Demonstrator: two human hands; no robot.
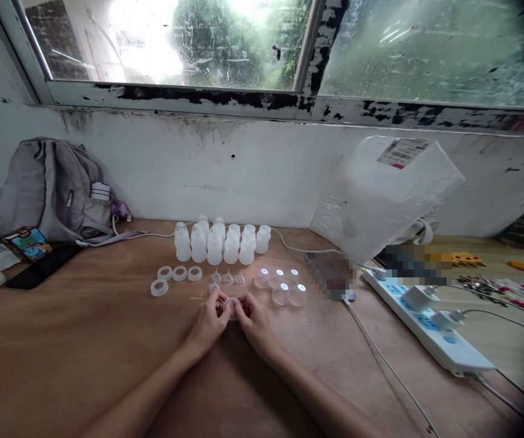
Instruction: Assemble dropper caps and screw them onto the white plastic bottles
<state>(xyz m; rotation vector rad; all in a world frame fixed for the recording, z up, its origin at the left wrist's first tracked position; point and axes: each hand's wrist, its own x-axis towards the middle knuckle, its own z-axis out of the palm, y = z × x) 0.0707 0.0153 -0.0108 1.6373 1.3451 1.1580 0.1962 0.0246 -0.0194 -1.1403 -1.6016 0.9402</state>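
My left hand and my right hand meet at the middle of the table. Between their fingertips they pinch a whitish bottle ring; whether a teat sits in it I cannot tell. Just beyond my left fingers are several clear bottle teats. More white rings lie to the left. To the right of the teats are several clear dome caps with white spots on top. Several frosted baby bottles stand upright behind; some at the left and back carry clear tops, others are open-necked.
A grey backpack, a black phone and a colourful box are at the left. At the right are a blurred phone on a cable, a white power strip with plugs, and a plastic bag against the wall.
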